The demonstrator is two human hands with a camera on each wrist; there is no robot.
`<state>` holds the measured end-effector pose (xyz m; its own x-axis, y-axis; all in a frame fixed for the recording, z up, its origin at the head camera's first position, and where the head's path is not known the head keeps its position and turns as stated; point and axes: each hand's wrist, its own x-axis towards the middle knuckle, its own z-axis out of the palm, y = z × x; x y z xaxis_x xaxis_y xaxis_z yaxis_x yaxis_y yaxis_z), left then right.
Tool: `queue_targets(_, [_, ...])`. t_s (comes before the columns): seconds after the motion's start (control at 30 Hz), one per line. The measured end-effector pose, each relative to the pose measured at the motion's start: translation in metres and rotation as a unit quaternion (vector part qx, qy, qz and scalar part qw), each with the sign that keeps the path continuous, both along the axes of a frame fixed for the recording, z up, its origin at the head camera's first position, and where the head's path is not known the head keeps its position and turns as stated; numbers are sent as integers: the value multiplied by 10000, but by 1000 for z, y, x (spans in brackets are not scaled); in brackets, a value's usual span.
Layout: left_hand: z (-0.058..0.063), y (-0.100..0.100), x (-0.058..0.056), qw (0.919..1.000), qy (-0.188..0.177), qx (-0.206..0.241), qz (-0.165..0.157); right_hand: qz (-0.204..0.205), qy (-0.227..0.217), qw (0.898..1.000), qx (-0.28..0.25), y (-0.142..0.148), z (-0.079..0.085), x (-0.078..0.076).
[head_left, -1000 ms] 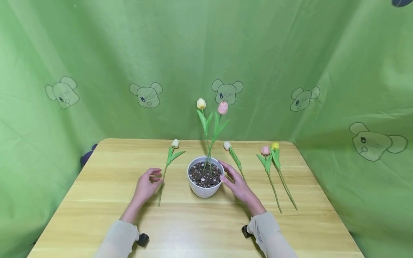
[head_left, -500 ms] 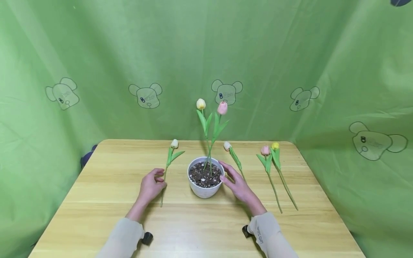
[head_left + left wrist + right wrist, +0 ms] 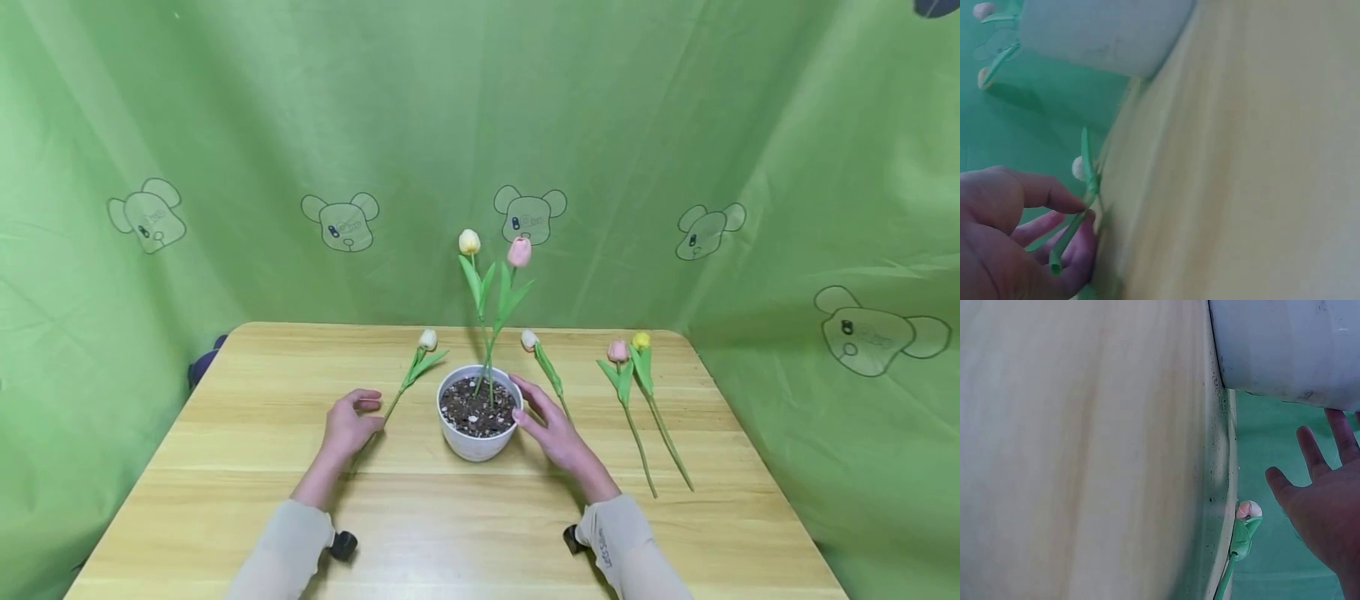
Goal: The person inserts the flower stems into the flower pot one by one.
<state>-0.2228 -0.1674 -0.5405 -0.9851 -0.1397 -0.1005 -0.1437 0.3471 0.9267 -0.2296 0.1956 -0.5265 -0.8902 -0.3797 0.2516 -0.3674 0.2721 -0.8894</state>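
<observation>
My left hand [image 3: 348, 427] pinches the green stem of a white tulip [image 3: 427, 340] between thumb and fingers. In the left wrist view the stem's cut end [image 3: 1055, 264] sticks out past the fingertips. The tulip slants up and to the right, its bloom towards the table's far edge. My right hand [image 3: 553, 429] rests against the right side of a white flowerpot [image 3: 474, 447], fingers spread and fairly straight, thumb at the rim. Dark soil [image 3: 465, 412] fills the pot. A pale yellow tulip [image 3: 469, 242] and a pink tulip [image 3: 519, 252] stand in it, their stems crossing.
Behind my right hand lies another white tulip [image 3: 529, 340], partly covered by the hand. Farther right, a pink tulip [image 3: 618, 351] and a yellow tulip [image 3: 641, 341] lie side by side on the wooden table [image 3: 435, 533]. A green curtain [image 3: 420, 108] surrounds the table.
My left hand has moved slightly right and taken the white tulip's stem. The tulip has turned, its bloom swinging right towards the pot. My right hand has stayed at the pot.
</observation>
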Motion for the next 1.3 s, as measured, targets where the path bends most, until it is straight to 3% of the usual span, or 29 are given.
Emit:
queue_targets(0.23, [9,-9,-2,9966,-295,449,-630,32,48,10000,-16,0,-2,-1])
queue_targets(0.43, [13,-15,-1,9853,-591,917,-1316,12,25,10000,-14,0,-1,0])
queue_targets(0.67, [12,-18,3,9739,-782,1139,-1799,-4,26,10000,-7,1,-1,0])
queue_targets(0.93, [5,-10,9,9739,-766,1407,-1607,-47,-13,10000,56,3,-1,2])
queue_targets(1.3, [6,-5,11,9838,-70,1387,-1136,5,-20,10000,33,0,-1,0])
